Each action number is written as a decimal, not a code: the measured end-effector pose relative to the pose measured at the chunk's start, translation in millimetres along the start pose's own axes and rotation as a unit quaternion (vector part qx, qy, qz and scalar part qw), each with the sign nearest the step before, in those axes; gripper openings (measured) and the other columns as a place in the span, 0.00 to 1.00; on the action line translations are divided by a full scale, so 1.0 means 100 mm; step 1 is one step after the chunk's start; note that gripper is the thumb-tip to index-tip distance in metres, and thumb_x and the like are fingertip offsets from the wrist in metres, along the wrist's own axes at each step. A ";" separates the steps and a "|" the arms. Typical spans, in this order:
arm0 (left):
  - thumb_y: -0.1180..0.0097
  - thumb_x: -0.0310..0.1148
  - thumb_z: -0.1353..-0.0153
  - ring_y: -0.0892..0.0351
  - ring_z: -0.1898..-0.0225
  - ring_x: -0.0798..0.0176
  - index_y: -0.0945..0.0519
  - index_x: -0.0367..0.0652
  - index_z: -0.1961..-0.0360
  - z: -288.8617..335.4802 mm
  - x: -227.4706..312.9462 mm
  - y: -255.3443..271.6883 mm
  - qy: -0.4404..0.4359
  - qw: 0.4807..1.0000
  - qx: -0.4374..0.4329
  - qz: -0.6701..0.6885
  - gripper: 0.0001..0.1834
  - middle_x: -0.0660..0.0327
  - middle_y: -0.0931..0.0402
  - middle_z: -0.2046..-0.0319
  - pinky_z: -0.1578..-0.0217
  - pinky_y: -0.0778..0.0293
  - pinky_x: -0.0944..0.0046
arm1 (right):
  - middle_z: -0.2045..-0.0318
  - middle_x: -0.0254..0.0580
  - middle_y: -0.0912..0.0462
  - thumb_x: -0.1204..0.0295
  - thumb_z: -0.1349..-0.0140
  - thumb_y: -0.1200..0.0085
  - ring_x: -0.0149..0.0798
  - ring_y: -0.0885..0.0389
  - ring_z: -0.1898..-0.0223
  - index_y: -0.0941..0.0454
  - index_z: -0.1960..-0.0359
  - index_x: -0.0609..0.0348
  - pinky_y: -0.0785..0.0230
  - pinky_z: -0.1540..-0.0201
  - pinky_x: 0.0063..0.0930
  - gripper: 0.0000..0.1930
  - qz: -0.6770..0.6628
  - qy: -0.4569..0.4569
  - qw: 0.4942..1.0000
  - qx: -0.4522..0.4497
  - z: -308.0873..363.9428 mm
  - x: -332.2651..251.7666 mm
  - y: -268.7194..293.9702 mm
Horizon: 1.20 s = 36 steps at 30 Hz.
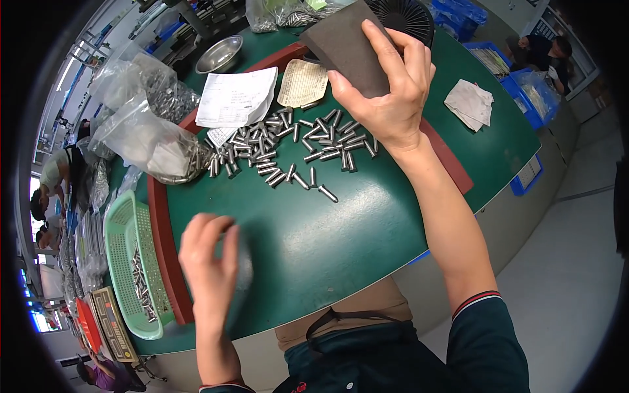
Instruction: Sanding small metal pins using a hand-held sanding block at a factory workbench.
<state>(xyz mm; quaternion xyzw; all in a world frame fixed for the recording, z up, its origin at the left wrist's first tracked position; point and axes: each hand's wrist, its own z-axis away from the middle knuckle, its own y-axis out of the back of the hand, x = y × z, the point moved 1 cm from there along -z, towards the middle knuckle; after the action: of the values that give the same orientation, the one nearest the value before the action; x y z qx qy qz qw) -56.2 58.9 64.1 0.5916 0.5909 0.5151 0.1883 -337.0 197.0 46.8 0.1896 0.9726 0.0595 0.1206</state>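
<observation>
My right hand (pixel 393 98) is raised over the far side of the green table, gripping a flat, dark grey-brown rectangular block (pixel 350 49). Its thumb lies along one edge and its fingers reach across the face. Beneath and left of that hand lies a loose pile of metal headed pins (pixel 262 147), several of them scattered toward me. My left hand (pixel 209 259) hovers near the red-brown rail (pixel 164 242), slightly smeared by motion. Its fingers are loosely bent, with the thumb apart, and I see nothing held in them.
A green basket (pixel 141 229) with small metal parts stands left, beside a scale (pixel 113 324). Bulging plastic bags (pixel 154 141), white papers (pixel 236 95) and a metal bowl (pixel 221 54) lie farther back. A cloth (pixel 470 105) and a black fan (pixel 406 19) are on the right.
</observation>
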 end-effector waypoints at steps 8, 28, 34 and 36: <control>0.38 0.28 0.48 0.23 0.71 0.50 0.19 0.36 0.71 -0.61 0.48 -0.80 -0.048 0.988 -0.100 0.105 0.06 0.54 0.25 0.74 0.68 0.27 0.54 | 0.54 0.41 0.25 0.60 0.62 0.30 0.43 0.26 0.55 0.20 0.48 0.53 0.35 0.52 0.37 0.34 -0.013 -0.006 1.000 -0.015 0.00 -0.15 -0.04; 0.37 0.31 0.47 0.20 0.70 0.44 0.20 0.35 0.73 -0.70 0.60 -1.10 -0.061 0.996 -0.052 0.037 0.09 0.49 0.20 0.74 0.68 0.27 0.48 | 0.56 0.39 0.23 0.61 0.61 0.28 0.41 0.25 0.55 0.18 0.49 0.52 0.33 0.52 0.35 0.32 -0.011 0.039 0.999 -0.026 -0.03 -0.21 -0.07; 0.39 0.25 0.45 0.26 0.75 0.72 0.20 0.34 0.70 -0.53 0.37 -0.31 0.117 0.956 -0.100 0.250 0.05 0.63 0.20 0.75 0.69 0.28 0.69 | 0.55 0.40 0.24 0.58 0.61 0.31 0.44 0.27 0.55 0.19 0.48 0.50 0.36 0.53 0.39 0.32 -0.028 0.032 0.998 -0.047 0.02 -0.19 -0.10; 0.39 0.24 0.41 0.22 0.70 0.72 0.20 0.35 0.66 -0.35 -0.01 -0.14 0.252 0.830 -0.142 0.476 0.04 0.61 0.19 0.71 0.65 0.26 0.73 | 0.54 0.41 0.24 0.60 0.61 0.31 0.44 0.26 0.55 0.19 0.47 0.51 0.36 0.53 0.39 0.32 -0.045 0.031 0.996 -0.066 0.07 -0.25 -0.09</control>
<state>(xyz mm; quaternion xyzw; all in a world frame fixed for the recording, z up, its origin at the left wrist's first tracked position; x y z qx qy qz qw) -92.1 47.3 66.2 0.6158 0.1835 0.7506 -0.1542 -315.6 179.3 43.9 0.1358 0.9773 0.1242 0.1054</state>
